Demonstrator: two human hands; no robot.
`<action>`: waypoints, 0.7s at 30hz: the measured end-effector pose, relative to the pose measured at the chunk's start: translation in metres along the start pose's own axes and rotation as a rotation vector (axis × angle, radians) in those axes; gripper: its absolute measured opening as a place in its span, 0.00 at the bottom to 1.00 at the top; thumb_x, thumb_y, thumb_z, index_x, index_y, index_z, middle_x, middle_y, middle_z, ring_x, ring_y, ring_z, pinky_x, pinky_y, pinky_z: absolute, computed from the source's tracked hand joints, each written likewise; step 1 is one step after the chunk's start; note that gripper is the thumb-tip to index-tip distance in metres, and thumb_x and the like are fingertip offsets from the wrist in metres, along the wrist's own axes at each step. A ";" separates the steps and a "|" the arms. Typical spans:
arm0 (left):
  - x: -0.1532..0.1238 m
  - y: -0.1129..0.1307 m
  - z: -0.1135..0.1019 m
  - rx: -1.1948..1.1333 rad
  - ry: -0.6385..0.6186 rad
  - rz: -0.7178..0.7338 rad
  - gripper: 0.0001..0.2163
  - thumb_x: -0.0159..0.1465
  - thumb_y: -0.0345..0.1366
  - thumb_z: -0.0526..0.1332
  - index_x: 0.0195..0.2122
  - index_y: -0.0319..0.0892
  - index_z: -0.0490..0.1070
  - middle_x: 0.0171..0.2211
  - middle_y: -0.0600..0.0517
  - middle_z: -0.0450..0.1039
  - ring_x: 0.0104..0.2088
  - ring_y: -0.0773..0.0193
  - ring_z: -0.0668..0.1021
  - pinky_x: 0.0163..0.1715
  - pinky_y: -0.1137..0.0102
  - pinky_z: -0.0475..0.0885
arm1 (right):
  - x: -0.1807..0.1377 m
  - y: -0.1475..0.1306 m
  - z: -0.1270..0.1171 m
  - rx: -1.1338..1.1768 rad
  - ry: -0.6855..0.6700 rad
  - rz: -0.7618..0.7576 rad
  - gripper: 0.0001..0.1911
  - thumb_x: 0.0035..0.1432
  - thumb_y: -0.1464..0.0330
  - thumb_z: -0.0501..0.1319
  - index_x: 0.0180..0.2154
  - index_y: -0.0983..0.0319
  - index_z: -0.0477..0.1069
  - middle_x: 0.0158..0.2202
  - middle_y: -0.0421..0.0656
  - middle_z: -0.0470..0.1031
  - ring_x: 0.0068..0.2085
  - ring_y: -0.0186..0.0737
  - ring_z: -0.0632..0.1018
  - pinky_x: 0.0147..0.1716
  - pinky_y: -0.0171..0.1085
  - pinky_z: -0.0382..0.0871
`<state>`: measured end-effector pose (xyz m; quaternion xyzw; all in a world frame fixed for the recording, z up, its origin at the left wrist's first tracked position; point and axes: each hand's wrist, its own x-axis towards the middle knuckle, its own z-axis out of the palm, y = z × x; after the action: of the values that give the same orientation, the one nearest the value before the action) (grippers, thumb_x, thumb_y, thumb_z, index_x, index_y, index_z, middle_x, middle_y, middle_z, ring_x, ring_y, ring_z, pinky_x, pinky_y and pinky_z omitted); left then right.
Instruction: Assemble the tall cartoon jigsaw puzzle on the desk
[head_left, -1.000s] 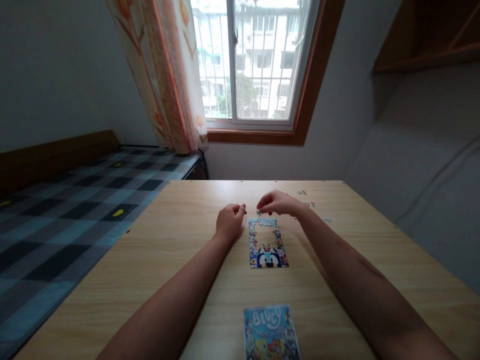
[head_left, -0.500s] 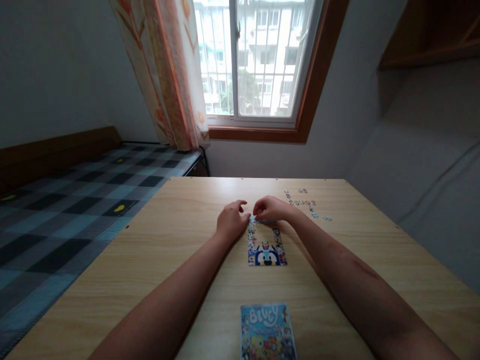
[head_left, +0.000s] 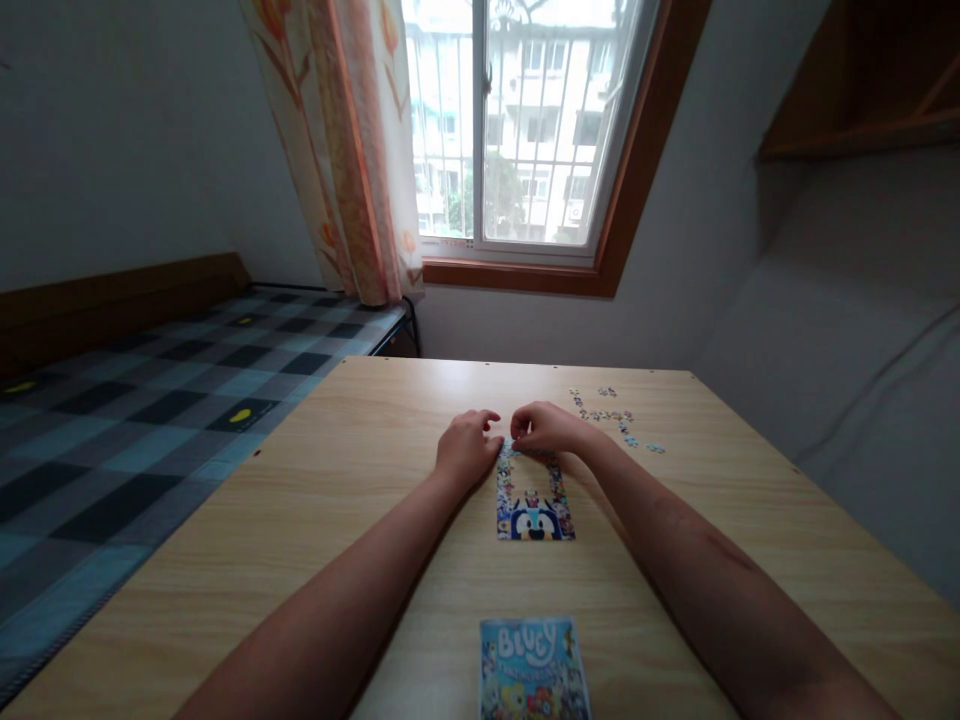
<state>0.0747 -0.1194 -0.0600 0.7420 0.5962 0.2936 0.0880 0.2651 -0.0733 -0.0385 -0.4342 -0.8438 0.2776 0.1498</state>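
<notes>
**Puzzle frame under both hands at the worktop's middle**

Puzzle frame (head_left: 534,495), one part-built rectangle with an open centre and a blue cartoon face along its near edge, lies flat mid-worktop (head_left: 225,560). Its far edge sits right at the two grips. The left hand (head_left: 465,450) rests at the frame's 11 o'clock corner, fingers curled and thumb touching the top border. The right hand (head_left: 544,428) is at 12 to 1 o'clock, fingertips pressed together on the top border; whether a single piece sits between them cannot be told, as it is too small to see. The two hands nearly touch above the frame's far edge.

At 6 o'clock from the frame, near the worktop's front edge, lies one printed box (head_left: 534,668) lettered "Bluey". At 2 o'clock, well apart, is one scatter of loose pieces (head_left: 611,415), too small to count exactly. One checked bed (head_left: 135,420) stands at 9 o'clock, one curtain (head_left: 345,150) and one window (head_left: 525,120) at 12 o'clock.
</notes>
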 end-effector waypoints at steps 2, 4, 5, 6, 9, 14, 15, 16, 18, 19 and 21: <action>0.000 0.000 0.000 0.002 -0.008 0.003 0.12 0.60 0.33 0.65 0.45 0.45 0.78 0.39 0.50 0.78 0.44 0.57 0.77 0.45 0.65 0.71 | 0.000 0.001 0.000 0.005 -0.008 0.011 0.06 0.48 0.70 0.68 0.32 0.63 0.79 0.30 0.40 0.78 0.31 0.34 0.74 0.30 0.32 0.64; 0.000 -0.001 0.000 0.004 -0.016 0.003 0.11 0.60 0.34 0.65 0.45 0.45 0.79 0.39 0.50 0.78 0.44 0.56 0.77 0.45 0.65 0.71 | 0.001 0.002 0.000 0.011 -0.015 0.027 0.07 0.48 0.70 0.68 0.33 0.63 0.79 0.29 0.40 0.77 0.31 0.34 0.74 0.30 0.32 0.64; 0.000 -0.001 0.000 0.005 -0.018 0.003 0.11 0.61 0.34 0.65 0.44 0.45 0.79 0.39 0.50 0.78 0.45 0.56 0.77 0.45 0.65 0.71 | 0.001 0.002 0.000 0.012 -0.018 0.037 0.07 0.48 0.70 0.68 0.33 0.63 0.79 0.29 0.39 0.77 0.31 0.34 0.74 0.30 0.32 0.64; 0.000 -0.001 0.000 0.006 -0.019 0.002 0.10 0.61 0.34 0.65 0.44 0.46 0.79 0.39 0.50 0.78 0.45 0.56 0.77 0.45 0.65 0.71 | 0.002 0.002 0.001 0.013 -0.020 0.046 0.07 0.48 0.70 0.68 0.33 0.63 0.80 0.29 0.39 0.77 0.30 0.34 0.74 0.29 0.32 0.63; 0.000 -0.001 0.001 0.007 -0.016 0.002 0.10 0.61 0.35 0.65 0.43 0.46 0.80 0.39 0.49 0.78 0.45 0.56 0.77 0.45 0.65 0.71 | 0.002 0.001 0.003 0.005 -0.015 0.073 0.07 0.48 0.71 0.67 0.33 0.63 0.80 0.28 0.39 0.77 0.30 0.34 0.73 0.28 0.32 0.62; 0.001 -0.002 0.002 0.027 -0.015 0.021 0.09 0.61 0.34 0.64 0.42 0.46 0.81 0.39 0.49 0.78 0.44 0.56 0.77 0.45 0.65 0.71 | 0.002 -0.006 0.006 -0.029 0.009 0.104 0.06 0.46 0.73 0.67 0.30 0.63 0.80 0.26 0.39 0.75 0.28 0.33 0.71 0.27 0.33 0.60; 0.001 -0.002 0.003 0.031 -0.014 0.025 0.09 0.61 0.34 0.64 0.42 0.46 0.81 0.39 0.49 0.78 0.44 0.55 0.77 0.45 0.65 0.71 | 0.002 -0.007 0.006 -0.033 0.017 0.107 0.05 0.46 0.74 0.67 0.30 0.62 0.80 0.26 0.38 0.75 0.27 0.33 0.71 0.27 0.33 0.59; 0.001 -0.002 0.003 0.034 -0.013 0.027 0.09 0.61 0.34 0.64 0.42 0.46 0.81 0.39 0.49 0.78 0.44 0.55 0.77 0.45 0.65 0.71 | 0.002 -0.008 0.006 -0.036 0.026 0.108 0.05 0.45 0.74 0.67 0.29 0.62 0.80 0.25 0.38 0.74 0.27 0.33 0.71 0.27 0.33 0.59; 0.001 -0.002 0.003 0.033 -0.010 0.026 0.09 0.61 0.34 0.64 0.42 0.46 0.81 0.39 0.49 0.78 0.45 0.55 0.77 0.44 0.65 0.71 | 0.002 -0.009 0.004 -0.032 0.057 0.106 0.04 0.45 0.73 0.68 0.29 0.62 0.79 0.26 0.38 0.74 0.28 0.33 0.71 0.27 0.33 0.59; 0.001 -0.002 0.002 0.033 -0.009 0.025 0.09 0.61 0.34 0.64 0.42 0.46 0.81 0.39 0.49 0.78 0.45 0.55 0.77 0.44 0.65 0.71 | 0.002 -0.009 0.002 -0.027 0.086 0.109 0.04 0.47 0.72 0.68 0.29 0.62 0.79 0.26 0.38 0.75 0.28 0.33 0.72 0.28 0.33 0.60; 0.000 -0.001 0.002 0.038 -0.013 0.027 0.09 0.62 0.34 0.63 0.42 0.46 0.81 0.39 0.49 0.78 0.45 0.55 0.77 0.45 0.65 0.71 | 0.003 -0.009 -0.005 -0.021 0.171 0.130 0.05 0.52 0.68 0.67 0.33 0.62 0.79 0.29 0.40 0.76 0.30 0.34 0.72 0.29 0.33 0.60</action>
<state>0.0744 -0.1186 -0.0619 0.7532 0.5912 0.2787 0.0738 0.2605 -0.0734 -0.0290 -0.5118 -0.8008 0.2398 0.1983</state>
